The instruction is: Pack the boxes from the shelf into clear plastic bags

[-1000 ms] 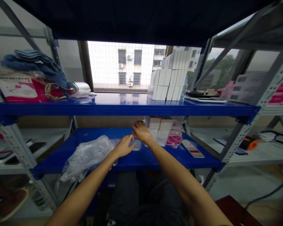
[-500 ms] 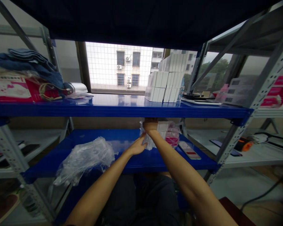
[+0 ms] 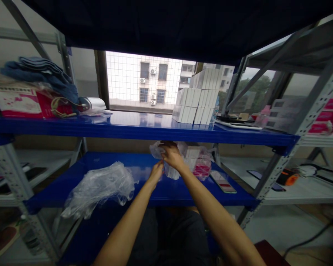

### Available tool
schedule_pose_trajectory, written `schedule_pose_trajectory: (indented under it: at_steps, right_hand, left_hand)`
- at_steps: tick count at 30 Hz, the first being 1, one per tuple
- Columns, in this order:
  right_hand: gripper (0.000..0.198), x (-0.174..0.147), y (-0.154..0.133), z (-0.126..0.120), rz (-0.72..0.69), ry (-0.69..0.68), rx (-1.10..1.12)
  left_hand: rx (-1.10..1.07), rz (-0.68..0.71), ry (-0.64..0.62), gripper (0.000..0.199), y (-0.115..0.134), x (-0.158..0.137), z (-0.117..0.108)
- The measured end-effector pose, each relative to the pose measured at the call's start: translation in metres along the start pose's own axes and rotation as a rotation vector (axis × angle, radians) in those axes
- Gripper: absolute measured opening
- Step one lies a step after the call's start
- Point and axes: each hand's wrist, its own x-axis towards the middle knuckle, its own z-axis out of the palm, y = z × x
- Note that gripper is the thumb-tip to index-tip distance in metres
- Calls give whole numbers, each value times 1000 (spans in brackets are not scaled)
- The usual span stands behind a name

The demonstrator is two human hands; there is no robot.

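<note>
On the blue lower shelf, both my hands work at a clear plastic bag beside white boxes. My right hand is closed on the bag's upper part, its fingertips partly hidden beneath the upper shelf's edge. Just below and left of it, my left hand has its fingers drawn together at the bag's side; blur hides exactly what they pinch. White boxes stand right of my right hand, in crinkled film. Pink packages in clear wrap lie against them.
Crumpled clear plastic lies on the lower shelf at left and hangs over its front edge. A phone lies at right. The upper shelf's blue edge runs above my hands, carrying stacked white boxes and folded denim.
My right hand has shifted left, drawing the bag's top leftward off the white boxes. My left hand has moved slightly left, away from the boxes. The camera view has shifted a little.
</note>
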Motion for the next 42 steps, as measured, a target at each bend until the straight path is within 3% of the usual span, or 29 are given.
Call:
schedule_pose_trajectory:
  at_steps: [4, 6, 8, 13, 19, 23, 28, 30, 36, 42]
  right_hand:
    - [34, -49, -22, 19, -8, 249, 343]
    - [24, -78, -31, 33, 37, 287, 509]
    - [18, -108, -38, 48, 122, 300, 650]
    - [3, -157, -46, 71, 276, 284, 798]
    - [10, -166, -49, 64, 416, 146, 683]
    - [20, -172, -56, 60, 424, 197, 724]
    - [14, -178, -61, 54, 418, 290, 664]
    - [10, -178, -60, 48, 394, 295, 653]
    - [6, -177, -62, 36, 428, 418, 647]
    - [22, -175, -69, 41, 747, 697, 705]
  left_hand:
    - [-37, -78, 317, 57, -14, -33, -34]
    - [-34, -48, 455, 58, -16, -55, -47]
    - [-1, -13, 515, 60, -15, -77, -52]
    - [256, -77, 475, 47, -4, -112, -44]
    - [508, -129, 427, 54, 12, -125, -49]
    - [602, 92, 407, 42, 17, -130, -51]
    - [652, 276, 166, 51, 8, -137, -42]
    - [652, 310, 125, 48, 6, -138, -38]
    - [590, 368, 278, 14, 15, -138, -34]
    - [457, 357, 548, 11, 26, -137, -46]
